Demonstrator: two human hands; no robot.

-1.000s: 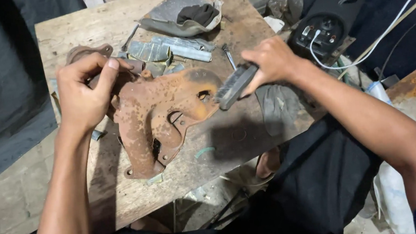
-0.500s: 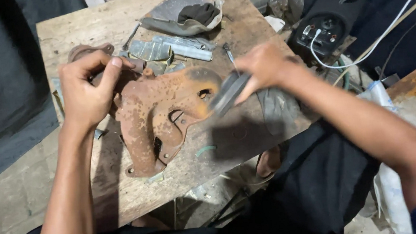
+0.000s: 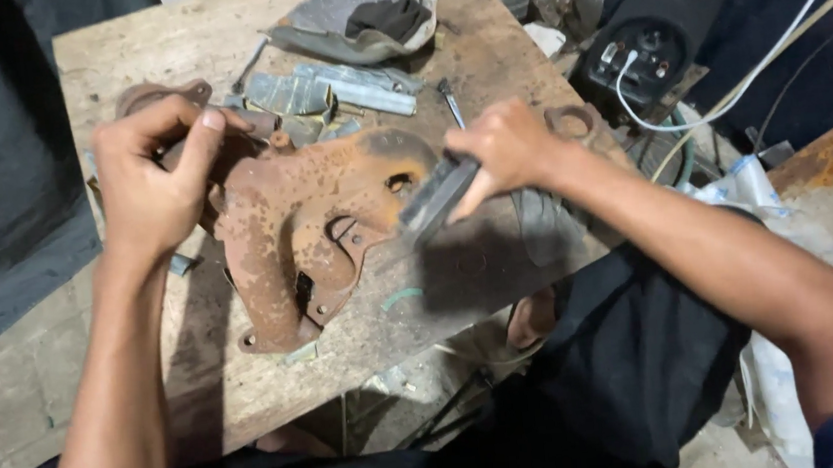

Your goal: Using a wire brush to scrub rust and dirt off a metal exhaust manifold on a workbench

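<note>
A large rusty orange-brown metal casting [image 3: 306,239] with holes lies flat on the worn wooden desk [image 3: 502,287], near its middle. The left hand [image 3: 156,181] is closed on the upper left end of this casting. The right hand [image 3: 504,146] is closed around a flat grey block-shaped tool [image 3: 434,202], and its lower end is on the right side of the casting. Behind them lie several bent grey metal strips [image 3: 343,88] and a grey cloth [image 3: 357,13].
</note>
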